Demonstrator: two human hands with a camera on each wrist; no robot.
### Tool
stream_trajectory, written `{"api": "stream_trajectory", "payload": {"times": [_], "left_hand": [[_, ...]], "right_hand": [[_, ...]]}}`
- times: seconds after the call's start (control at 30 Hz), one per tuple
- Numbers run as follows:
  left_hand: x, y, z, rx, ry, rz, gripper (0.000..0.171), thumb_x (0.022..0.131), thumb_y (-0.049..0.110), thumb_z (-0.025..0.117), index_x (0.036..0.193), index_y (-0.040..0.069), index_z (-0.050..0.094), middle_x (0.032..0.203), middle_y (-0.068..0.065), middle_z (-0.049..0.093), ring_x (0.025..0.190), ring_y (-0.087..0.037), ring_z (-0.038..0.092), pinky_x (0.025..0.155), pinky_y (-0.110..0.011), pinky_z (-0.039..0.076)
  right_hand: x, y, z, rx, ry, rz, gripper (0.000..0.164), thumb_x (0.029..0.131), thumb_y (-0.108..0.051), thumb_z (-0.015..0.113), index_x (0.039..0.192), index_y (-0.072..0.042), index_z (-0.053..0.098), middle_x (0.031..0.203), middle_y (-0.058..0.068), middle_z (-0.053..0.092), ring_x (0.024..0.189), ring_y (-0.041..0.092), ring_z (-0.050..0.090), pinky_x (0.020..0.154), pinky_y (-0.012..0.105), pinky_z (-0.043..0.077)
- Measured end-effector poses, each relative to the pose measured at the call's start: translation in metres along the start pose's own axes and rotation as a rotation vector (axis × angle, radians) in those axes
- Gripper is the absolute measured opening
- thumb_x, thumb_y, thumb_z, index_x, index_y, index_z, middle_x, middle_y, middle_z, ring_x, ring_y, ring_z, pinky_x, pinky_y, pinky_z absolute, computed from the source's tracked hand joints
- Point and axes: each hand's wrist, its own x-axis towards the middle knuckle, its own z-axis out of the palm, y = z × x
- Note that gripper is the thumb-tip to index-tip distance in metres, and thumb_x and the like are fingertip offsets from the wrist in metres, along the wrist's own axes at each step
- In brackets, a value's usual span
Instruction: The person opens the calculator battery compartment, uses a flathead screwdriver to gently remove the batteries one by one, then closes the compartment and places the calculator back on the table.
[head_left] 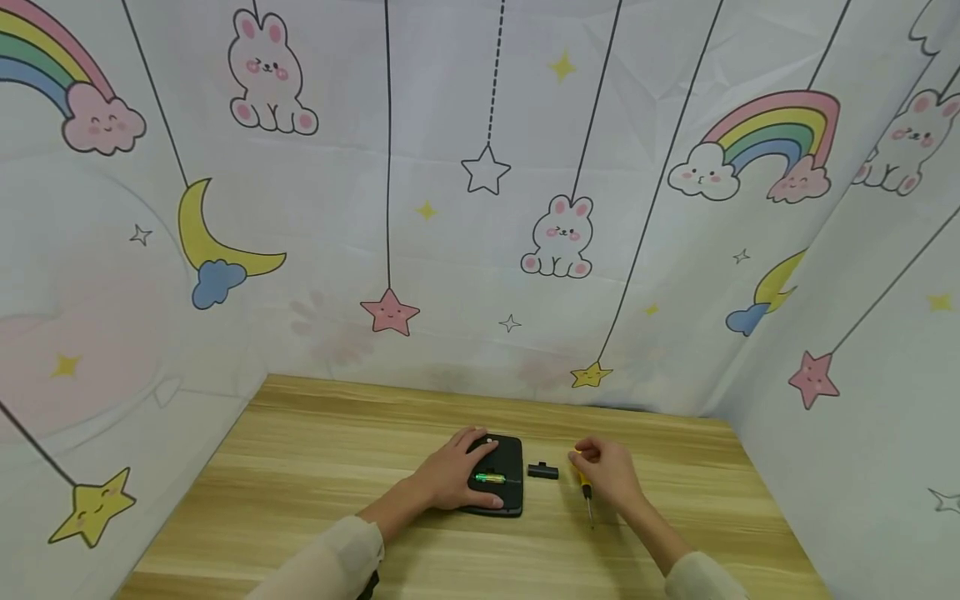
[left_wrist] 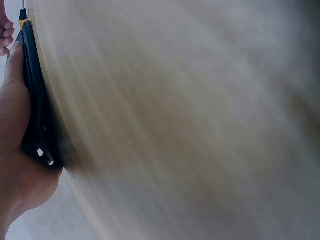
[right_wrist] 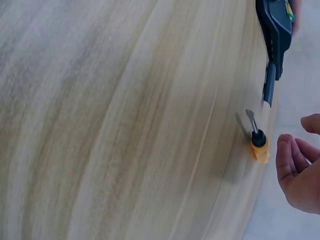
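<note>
At the lower centre of the head view, black device [head_left: 512,454], flat and smooth, with rounded corners; on its face, slim, shiny green-and-gold battery [head_left: 491,478]. Spread over its left part, thumb and fingers extended, left hand [head_left: 455,475], pressing rather than clenched. Just right of it, small black piece [head_left: 543,472], narrow and tabbed. Farther right, screwdriver [head_left: 587,490], with yellow handle, black collar and thin metal shaft toward the bottom of the frame. Right beside its handle, right hand [head_left: 609,473], fingers loosely bent, grip released, gap showing in the right wrist view. Underneath, pale wood-grained tabletop [head_left: 360,442]; above, creased white printed cloth [head_left: 450,250].
</note>
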Motion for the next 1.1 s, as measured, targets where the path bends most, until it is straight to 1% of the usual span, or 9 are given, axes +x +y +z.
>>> {"api": "stream_trajectory", "payload": {"times": [0.27, 0.43, 0.67, 0.87, 1.1], "left_hand": [[0.000, -0.001, 0.001, 0.001, 0.006, 0.003, 0.102, 0.088, 0.084, 0.061, 0.166, 0.022, 0.039, 0.173, -0.009, 0.027, 0.160, -0.031, 0.023, 0.118, -0.055, 0.040], [0.000, -0.001, 0.000, -0.004, 0.008, 0.002, 0.102, 0.088, 0.083, 0.062, 0.166, 0.022, 0.039, 0.173, -0.010, 0.027, 0.160, -0.031, 0.023, 0.118, -0.055, 0.040], [-0.001, 0.001, -0.001, -0.009, 0.004, -0.001, 0.102, 0.088, 0.082, 0.063, 0.166, 0.022, 0.039, 0.172, -0.010, 0.028, 0.159, -0.032, 0.024, 0.118, -0.055, 0.040], [-0.001, 0.002, -0.001, -0.014, 0.003, -0.005, 0.102, 0.088, 0.083, 0.063, 0.166, 0.022, 0.039, 0.173, -0.010, 0.027, 0.159, -0.031, 0.024, 0.117, -0.055, 0.041], [-0.001, 0.002, -0.001, -0.010, 0.007, -0.002, 0.102, 0.088, 0.083, 0.062, 0.166, 0.022, 0.039, 0.172, -0.010, 0.028, 0.159, -0.031, 0.024, 0.117, -0.054, 0.041]], "right_hand": [[-0.002, -0.008, 0.006, 0.010, -0.039, -0.039, 0.020, 0.097, -0.013, 0.079, 0.111, 0.002, 0.076, 0.089, 0.000, 0.070, 0.081, 0.014, 0.066, 0.070, 0.029, 0.056], [-0.001, -0.010, 0.012, 0.029, -0.042, -0.066, 0.017, 0.096, -0.012, 0.080, 0.107, 0.000, 0.077, 0.087, -0.002, 0.069, 0.078, 0.011, 0.064, 0.069, 0.027, 0.056], [-0.002, -0.009, 0.018, 0.081, -0.058, -0.102, 0.014, 0.094, -0.009, 0.081, 0.103, 0.001, 0.077, 0.084, -0.003, 0.069, 0.077, 0.011, 0.065, 0.071, 0.027, 0.057], [-0.006, -0.014, 0.023, 0.108, -0.097, -0.123, 0.015, 0.095, -0.008, 0.080, 0.106, 0.001, 0.077, 0.086, -0.003, 0.070, 0.079, 0.011, 0.066, 0.073, 0.026, 0.058], [-0.010, -0.021, 0.030, 0.116, -0.126, -0.178, 0.016, 0.096, -0.010, 0.079, 0.108, 0.000, 0.077, 0.089, -0.003, 0.071, 0.081, 0.010, 0.067, 0.076, 0.027, 0.058]]}}
